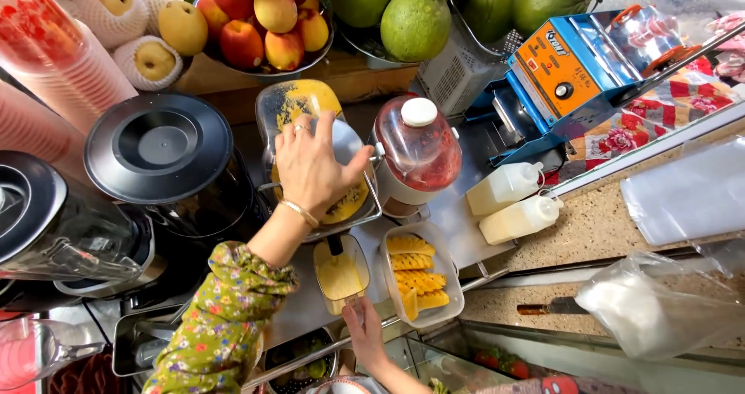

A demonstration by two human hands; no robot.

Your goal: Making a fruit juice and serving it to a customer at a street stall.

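A juicer jug (pixel 299 107), clear plastic and smeared inside with yellow pulp, is shown at the centre of a steel counter (pixel 454 223), tilted over a plastic cup (pixel 340 274). The left hand (pixel 314 169) is laid on the jug's side with the fingers (pixel 326 130) spread wide and pressed flat against it; no closed grip is seen. A ring and a bracelet are worn on this hand, and the arm is covered by a green flowered sleeve (pixel 221 316). The cup, partly filled with yellow juice, is placed directly below the jug's spout. It is steadied from below by the right hand (pixel 365 336), whose fingers reach the cup's near rim; how tightly they are closed cannot be told.

Just right of the cup, a clear tub (pixel 423 274) of ridged pineapple pieces is seen. Behind the tub, a second jug (pixel 415 153) holding red pulp, with a white cap, is seated beside the first. Two white squeeze bottles (pixel 516 204) are laid on their sides further right, below a blue cup sealer (pixel 574 76). A black round lid (pixel 159 145) is seen left of the hand, with stacked red cups (pixel 46 60) beyond it. Bowls of fruit (pixel 264 21) and green coconuts (pixel 415 21) are ranged along the back. A knife (pixel 551 308) and a plastic bag (pixel 660 301) lie at the lower right.
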